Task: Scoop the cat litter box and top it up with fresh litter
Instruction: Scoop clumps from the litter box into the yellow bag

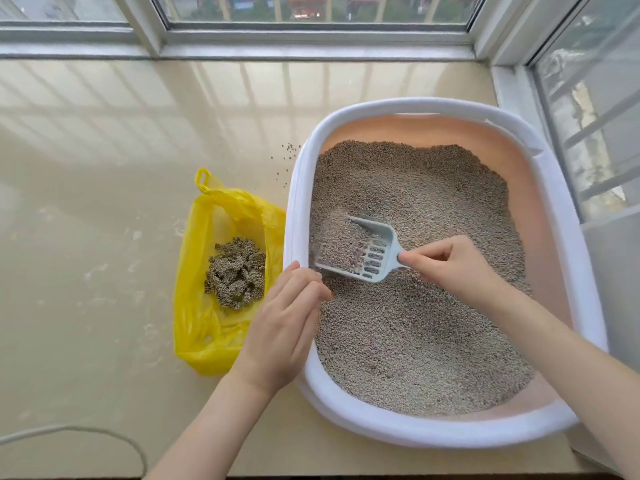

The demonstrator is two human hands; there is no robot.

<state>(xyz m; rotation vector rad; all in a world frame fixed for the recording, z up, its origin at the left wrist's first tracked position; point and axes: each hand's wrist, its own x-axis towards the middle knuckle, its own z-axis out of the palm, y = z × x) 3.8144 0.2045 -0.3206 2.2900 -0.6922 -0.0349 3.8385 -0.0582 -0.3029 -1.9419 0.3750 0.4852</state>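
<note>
A litter box (415, 107) with a white rim and peach inner walls sits at the right, filled with grey-brown litter (415, 327). My right hand (453, 268) grips the handle of a pale blue slotted scoop (375, 252), which is loaded with litter and raised a little at the box's left side. My left hand (284, 327) rests on the box's left rim, fingers straight and together. Left of the box lies an open yellow plastic bag (197, 306) holding a darker clump of used litter (235, 277).
Everything stands on a glossy beige sill (104, 202) under windows at the back and right. A few stray litter grains (289, 157) lie beside the box's upper left corner. A white cable (79, 433) curves along the bottom left.
</note>
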